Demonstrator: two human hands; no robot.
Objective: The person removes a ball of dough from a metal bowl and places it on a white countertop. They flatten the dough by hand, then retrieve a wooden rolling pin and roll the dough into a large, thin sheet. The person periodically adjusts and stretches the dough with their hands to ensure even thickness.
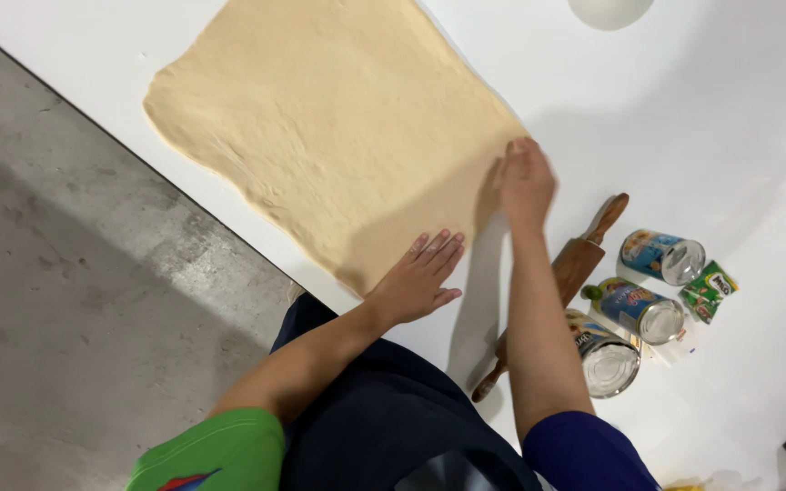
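Dough: pale tan dough sheet point(329, 136), rolled thin and wide on the white table point(739, 136); it runs from the far left down to the near middle, its edges uneven.
Left hand: the left hand point(418, 280) lies flat with fingers spread and straight, palm down on the near edge of the sheet. It closes on nothing; it seems to pin that edge to the table.
Right hand: the right hand point(527, 182) rests at the right corner of the sheet, fingers curled down onto the edge. It looks to be pressing or tugging the corner, but whether it pinches the dough between the fingers cannot be told from above.
Dough and hands: both hands touch the same near-right side, one on each end of it, so the bulk of the sheet lies beyond them, far and left.
Rolling pin: a brown wooden rolling pin point(584, 259) lies just right of the right forearm, partly hidden by it, apart from the dough and in easy reach.
Tins: three tins point(639, 309) lie on their sides right of the pin, close together, with a small green packet point(710, 291) beside them.
Far edge: a white rounded object point(609, 11) sits at the far side, cut off by the frame.
Floor: grey concrete floor point(65, 300) shows to the left of the table.
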